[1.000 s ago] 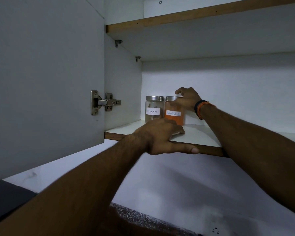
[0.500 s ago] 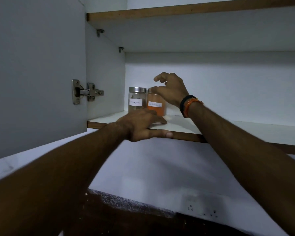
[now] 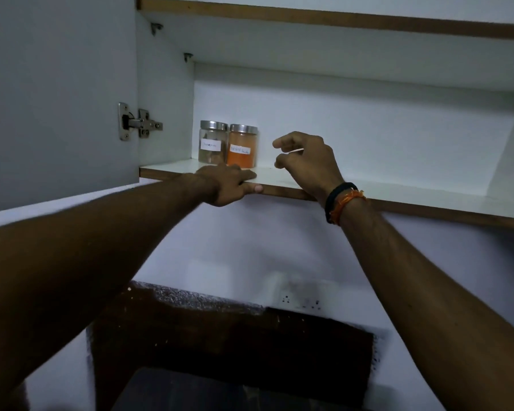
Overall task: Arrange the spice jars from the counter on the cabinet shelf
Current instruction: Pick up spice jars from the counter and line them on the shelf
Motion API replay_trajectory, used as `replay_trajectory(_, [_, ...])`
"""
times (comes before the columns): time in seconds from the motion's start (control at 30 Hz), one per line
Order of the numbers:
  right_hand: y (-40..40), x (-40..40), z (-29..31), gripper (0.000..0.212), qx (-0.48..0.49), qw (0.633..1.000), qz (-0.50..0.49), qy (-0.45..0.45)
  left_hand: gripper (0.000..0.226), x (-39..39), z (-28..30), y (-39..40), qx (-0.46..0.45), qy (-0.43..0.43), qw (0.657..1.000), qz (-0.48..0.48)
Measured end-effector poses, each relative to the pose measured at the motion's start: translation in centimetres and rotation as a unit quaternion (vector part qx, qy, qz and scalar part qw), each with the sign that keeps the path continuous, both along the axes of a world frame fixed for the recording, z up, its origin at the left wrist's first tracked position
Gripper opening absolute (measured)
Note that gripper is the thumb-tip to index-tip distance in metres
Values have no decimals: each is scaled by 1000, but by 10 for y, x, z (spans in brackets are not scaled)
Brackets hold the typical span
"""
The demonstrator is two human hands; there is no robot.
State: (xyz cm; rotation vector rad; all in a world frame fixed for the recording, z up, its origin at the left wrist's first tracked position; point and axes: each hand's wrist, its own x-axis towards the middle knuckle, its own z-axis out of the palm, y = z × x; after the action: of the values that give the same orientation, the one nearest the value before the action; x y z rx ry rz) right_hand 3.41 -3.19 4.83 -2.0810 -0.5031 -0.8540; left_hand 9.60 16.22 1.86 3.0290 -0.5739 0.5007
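Two steel-lidded jars on cabinet shelf (image 3: pixel 398 188), back-left, touching: brown-spice jar (image 3: pixel 212 146), orange-powder jar (image 3: pixel 242 147). Left hand (image 3: pixel 230 185) flat on shelf edge; right hand (image 3: pixel 309 161) loosely curled, holding nothing.

Two clear glass-looking spice jars: brown-filled jar (image 3: pixel 213 146) and orange-powder jar (image 3: pixel 242 149), each with a brushed, dull-shiny metal lid and a white paper label, handwriting illegible. White cabinet shelf (image 3: pixel 398 191): smooth laminate face, slight sheen; front edge a brown wood-look band. Pale grey cabinet door (image 3: pixel 57 84): matt, smooth. Silver metal hinge (image 3: pixel 138 123): bright, reflective. Dark speckled stone-look countertop (image 3: pixel 220 327): polished. Black band and orange thread wristbands (image 3: pixel 343 201): the band matt, the thread fibrous.
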Motion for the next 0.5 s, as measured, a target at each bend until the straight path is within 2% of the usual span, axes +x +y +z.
replay_trajectory(0.2, [-16,-37,-28,32,-12,1000,-19,9,56,-25,-16,-18,-18,-49,999,5])
replay_trajectory(0.4, [-26,-60,-54,27,15,1000,-10,-8,63,-70,-56,-41,-97,-179,974,-103])
replay_trajectory(0.5, [-32,-69,-73,27,31,1000,-2,-1,63,-93,-81,-49,-121,-205,959,-151])
